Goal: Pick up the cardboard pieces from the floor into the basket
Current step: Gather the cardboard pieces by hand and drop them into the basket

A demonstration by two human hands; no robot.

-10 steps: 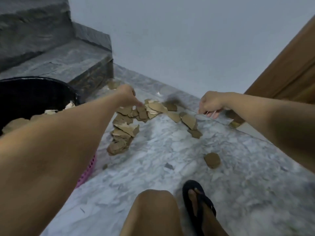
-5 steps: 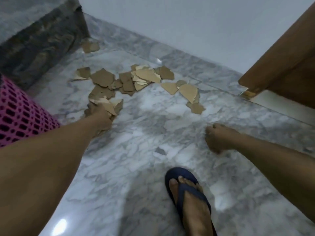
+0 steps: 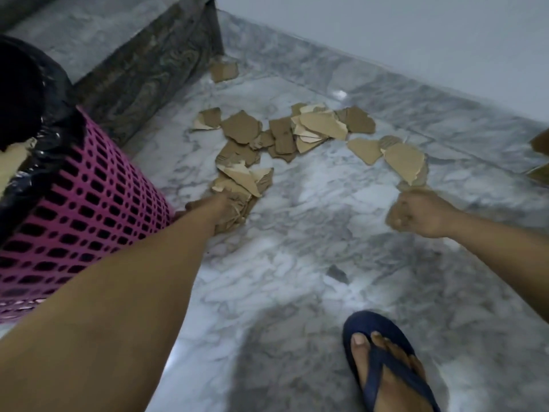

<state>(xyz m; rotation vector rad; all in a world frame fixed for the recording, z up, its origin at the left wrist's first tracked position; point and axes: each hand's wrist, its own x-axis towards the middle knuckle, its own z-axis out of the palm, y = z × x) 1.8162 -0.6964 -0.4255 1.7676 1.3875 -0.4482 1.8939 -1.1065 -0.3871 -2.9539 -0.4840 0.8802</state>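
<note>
Several torn brown cardboard pieces (image 3: pixel 285 135) lie scattered on the marble floor. My left hand (image 3: pixel 219 208) grips a bunch of cardboard pieces (image 3: pixel 240 185) at the near end of the pile, beside the basket. My right hand (image 3: pixel 421 215) is closed on a small brown cardboard piece (image 3: pixel 395 217), just below two tan pieces (image 3: pixel 404 162). The pink lattice basket (image 3: pixel 74 209), lined with a black bag (image 3: pixel 26 93), stands at the left with cardboard showing at its rim.
A dark stone step (image 3: pixel 148 55) rises behind the basket, with one cardboard piece (image 3: pixel 223 71) at its foot. A pale wall runs along the back. A wooden door edge (image 3: pixel 539 162) is at the right. My foot in a blue sandal (image 3: pixel 383 367) rests at the bottom right.
My right hand rose off the floor holding a small cardboard piece and moved toward the tan pieces. My left hand stayed closed on the near end of the pile. The view shifted toward the basket.
</note>
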